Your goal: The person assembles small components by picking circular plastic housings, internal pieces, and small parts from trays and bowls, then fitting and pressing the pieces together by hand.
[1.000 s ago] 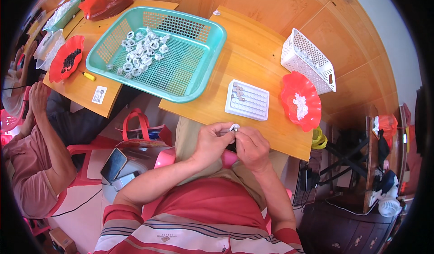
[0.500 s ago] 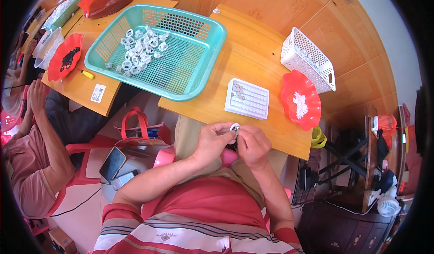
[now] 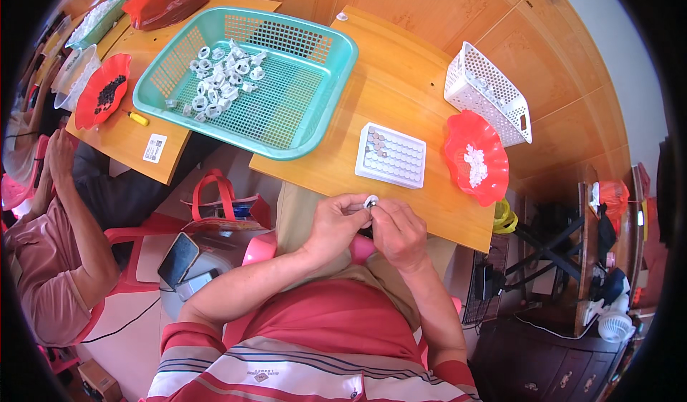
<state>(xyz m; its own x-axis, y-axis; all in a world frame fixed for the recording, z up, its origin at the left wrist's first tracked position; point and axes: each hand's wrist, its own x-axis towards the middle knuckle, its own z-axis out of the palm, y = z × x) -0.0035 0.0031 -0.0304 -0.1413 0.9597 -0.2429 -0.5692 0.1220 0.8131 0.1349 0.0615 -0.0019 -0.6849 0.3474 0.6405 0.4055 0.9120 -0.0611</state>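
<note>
- Head view: both hands meet just off the near edge of the tabletop (image 3: 401, 108), above the person's lap
- left hand (image 3: 335, 224) has its fingers curled in, pinching a small white ring part (image 3: 371, 201) at the fingertips
- right hand (image 3: 398, 231) is closed against the same part from the other side, thumb and forefinger pressed to it; whether it holds a second piece I cannot tell
- white grid tray (image 3: 391, 155) lies on the tabletop just beyond the hands, a few dark pieces in its far-left cells, most cells bare
- red dish (image 3: 478, 160) with small white bits sits to the right of the tray, a white basket (image 3: 488, 94) behind it
- teal basket (image 3: 250, 80) with a heap of white ring parts stands well to the left
- another person sits at far left by a second red dish (image 3: 104, 90) of dark bits
- to my eye the step in hand is fitting something into the ring; the next move calls for a steady pinch and a short reach to the tray
</note>
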